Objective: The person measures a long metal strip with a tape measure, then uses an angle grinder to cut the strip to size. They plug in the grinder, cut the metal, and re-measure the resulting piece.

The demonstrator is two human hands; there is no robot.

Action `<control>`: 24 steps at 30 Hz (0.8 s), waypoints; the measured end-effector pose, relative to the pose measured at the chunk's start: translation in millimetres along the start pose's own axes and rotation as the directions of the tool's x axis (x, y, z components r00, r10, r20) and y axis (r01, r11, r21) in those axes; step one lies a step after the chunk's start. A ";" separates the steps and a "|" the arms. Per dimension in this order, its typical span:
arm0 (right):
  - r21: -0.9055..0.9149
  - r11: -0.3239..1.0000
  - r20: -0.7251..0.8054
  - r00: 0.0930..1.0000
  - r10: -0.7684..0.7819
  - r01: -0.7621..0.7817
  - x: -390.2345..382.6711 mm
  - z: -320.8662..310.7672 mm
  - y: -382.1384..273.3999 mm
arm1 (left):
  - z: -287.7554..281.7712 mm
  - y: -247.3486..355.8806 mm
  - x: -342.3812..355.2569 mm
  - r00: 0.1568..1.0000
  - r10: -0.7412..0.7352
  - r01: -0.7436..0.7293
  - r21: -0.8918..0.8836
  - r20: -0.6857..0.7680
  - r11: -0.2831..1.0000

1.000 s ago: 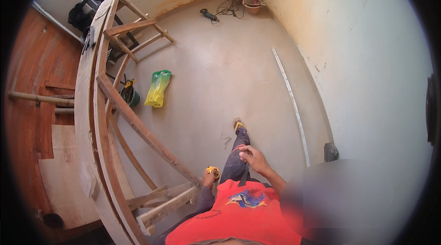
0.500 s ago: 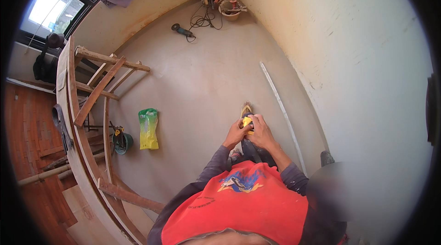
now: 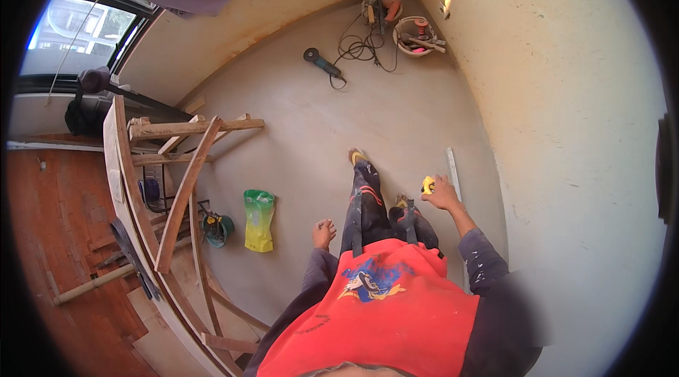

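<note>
My right hand [image 3: 443, 194] is closed around a small yellow-and-black tape measure [image 3: 428, 185], held out in front of my right leg. Beyond that hand, a long pale metal straightedge [image 3: 453, 170] lies on the floor by the right wall, partly hidden by my arm. My left hand [image 3: 325, 234] hangs beside my left thigh, its fingers loosely bent and apart, with nothing visible in them. The nearest thing on its left is a green and yellow plastic bag [image 3: 259, 221], lying on the floor out of reach of the fingers.
At left stands a wooden trestle frame [image 3: 189, 193] with a teal bucket [image 3: 218, 230] of tools beside it. Ahead on the grey floor [image 3: 304, 136] lie an angle grinder [image 3: 322, 64], a corded power tool [image 3: 373, 9] and a white bucket [image 3: 417, 37] of tools. A wall [image 3: 566, 165] bounds the right.
Both hands were together on the tape measure; now they are apart. The right has carried it to the right, while the left has let go and dropped to my side. My left foot has stepped forward.
</note>
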State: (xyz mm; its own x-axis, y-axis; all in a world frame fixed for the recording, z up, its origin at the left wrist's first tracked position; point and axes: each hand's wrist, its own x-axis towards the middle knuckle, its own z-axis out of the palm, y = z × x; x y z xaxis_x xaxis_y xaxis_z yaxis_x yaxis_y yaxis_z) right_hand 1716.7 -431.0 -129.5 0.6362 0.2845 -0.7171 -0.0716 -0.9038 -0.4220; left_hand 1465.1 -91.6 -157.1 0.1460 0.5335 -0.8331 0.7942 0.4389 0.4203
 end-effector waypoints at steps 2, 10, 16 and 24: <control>0.057 0.991 -0.058 0.991 0.124 -0.120 52.3 -22.6 7.7 | -6.1 23.3 25.1 0.996 -0.090 0.089 0.030 0.020 0.996; 0.436 0.693 -0.034 0.759 0.650 -0.574 230.9 -51.5 -7.2 | 3.7 237.3 170.5 0.990 0.008 -0.066 0.421 0.139 0.905; 0.418 0.666 0.032 0.743 0.669 -0.618 396.1 -20.7 -4.0 | 101.8 460.1 203.7 0.954 0.166 -0.267 0.455 0.250 0.850; 0.300 0.755 -0.206 0.734 0.648 -0.583 690.8 21.0 95.0 | 361.3 581.7 384.6 0.899 0.288 -0.416 0.847 0.329 0.331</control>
State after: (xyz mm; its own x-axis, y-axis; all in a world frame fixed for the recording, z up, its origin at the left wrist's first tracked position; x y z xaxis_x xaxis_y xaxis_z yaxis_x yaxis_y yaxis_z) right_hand 2133.4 -313.6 -676.7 0.5785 -0.4426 -0.6852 -0.6552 -0.7524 -0.0672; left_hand 2196.3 107.7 -362.9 0.5541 0.3678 -0.7467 0.7017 -0.6890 0.1813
